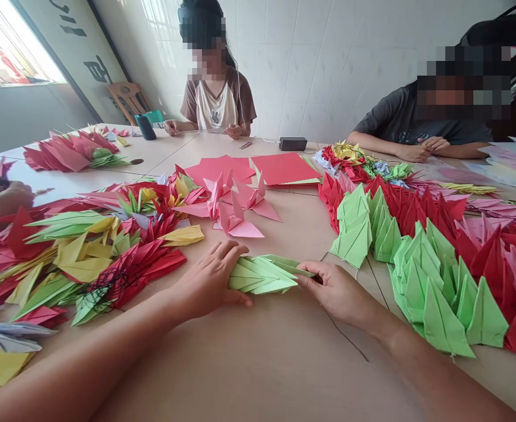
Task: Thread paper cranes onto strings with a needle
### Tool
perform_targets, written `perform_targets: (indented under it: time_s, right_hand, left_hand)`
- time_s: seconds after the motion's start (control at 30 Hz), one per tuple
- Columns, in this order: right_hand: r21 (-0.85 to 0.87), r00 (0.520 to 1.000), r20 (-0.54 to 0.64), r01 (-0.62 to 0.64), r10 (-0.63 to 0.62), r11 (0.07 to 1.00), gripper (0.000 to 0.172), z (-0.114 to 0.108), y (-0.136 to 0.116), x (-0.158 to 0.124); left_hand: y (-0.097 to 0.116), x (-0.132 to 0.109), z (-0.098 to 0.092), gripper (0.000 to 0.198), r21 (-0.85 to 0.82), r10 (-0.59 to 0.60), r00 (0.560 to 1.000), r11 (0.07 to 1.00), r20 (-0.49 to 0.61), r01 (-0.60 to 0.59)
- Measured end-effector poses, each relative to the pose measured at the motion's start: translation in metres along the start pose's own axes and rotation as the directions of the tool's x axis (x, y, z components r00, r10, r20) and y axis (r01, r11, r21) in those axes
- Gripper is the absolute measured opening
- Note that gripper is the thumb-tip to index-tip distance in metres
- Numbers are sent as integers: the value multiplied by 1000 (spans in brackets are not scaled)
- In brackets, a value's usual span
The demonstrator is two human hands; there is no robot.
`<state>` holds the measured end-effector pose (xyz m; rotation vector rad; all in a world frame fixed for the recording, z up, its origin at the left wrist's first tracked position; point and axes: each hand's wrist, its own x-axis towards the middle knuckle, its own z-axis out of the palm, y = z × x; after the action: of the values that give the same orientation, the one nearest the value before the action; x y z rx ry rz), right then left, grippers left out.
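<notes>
A stack of light green folded paper cranes (pixel 264 274) lies on the table in front of me. My left hand (pixel 209 281) grips its left end, fingers curled over the top and thumb underneath. My right hand (pixel 334 290) pinches the pointed right end of the same stack. A thin dark thread (pixel 345 337) runs across the table under my right hand.
Heaps of red, yellow and green folded cranes (pixel 86 252) lie at left. A strung row of green and red cranes (pixel 433 275) fills the right. Pink cranes (pixel 235 211) and red paper sheets (pixel 284 168) sit in the middle. Two people sit across the table (pixel 249 363).
</notes>
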<state>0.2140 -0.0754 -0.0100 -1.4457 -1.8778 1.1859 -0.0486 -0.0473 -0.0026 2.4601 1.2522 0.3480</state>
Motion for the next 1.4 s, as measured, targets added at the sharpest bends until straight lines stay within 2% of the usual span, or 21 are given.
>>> perform_targets:
  time_s: [0.07, 0.17, 0.27, 0.43, 0.53, 0.6, 0.7, 0.8, 0.9, 1.2, 1.4]
  right_hand:
    - [-3, 1000, -18, 12, -12, 1000, 31, -1, 0, 0]
    - [-11, 999, -35, 23, -24, 1000, 29, -2, -1, -1]
    - [-15, 998, -43, 35, -36, 999, 27, -2, -2, -1]
    - [-5, 996, -49, 71, -71, 997, 24, 0, -2, -2]
    - [8, 993, -56, 105, -105, 994, 25, 1, -6, -3]
    - [16, 981, -110, 162, -160, 987, 23, -1, -9, -4]
    - [-50, 936, -214, 277, -281, 960, 21, -3, -8, -5]
    - [-211, 920, -170, 315, -352, 925, 25, -3, -1, -3]
    - [-288, 932, -102, 308, -349, 907, 27, 0, 7, 1]
    - [-264, 940, -32, 319, -339, 910, 29, -3, 9, 1]
    - [-209, 938, 37, 344, -344, 915, 31, -7, 6, 1]
  left_hand:
    - [1, 0, 0, 81, -32, 17, 1000, 999, -13, -18]
    - [-1, -2, -6, 69, -90, 20, 1000, 996, 7, -19]
    - [-6, -5, -13, 56, -149, -5, 998, 989, 58, 13]
    - [-15, -4, -20, 55, -212, -67, 995, 974, 79, 82]
    - [-9, -4, -24, 47, -220, -74, 997, 972, 22, 77]
    - [-1, -5, -27, 38, -207, -63, 997, 977, -52, 51]
    - [6, -6, -26, 27, -117, 51, 979, 990, -195, -75]
    - [2, -6, -20, 31, -18, 163, 966, 985, -200, -170]
    - [-5, -4, -13, 39, -16, 157, 976, 987, -149, -161]
    - [-2, -4, -10, 45, -21, 173, 977, 984, -128, -177]
    - [-2, -4, -13, 58, 83, 57, 994, 995, -91, -50]
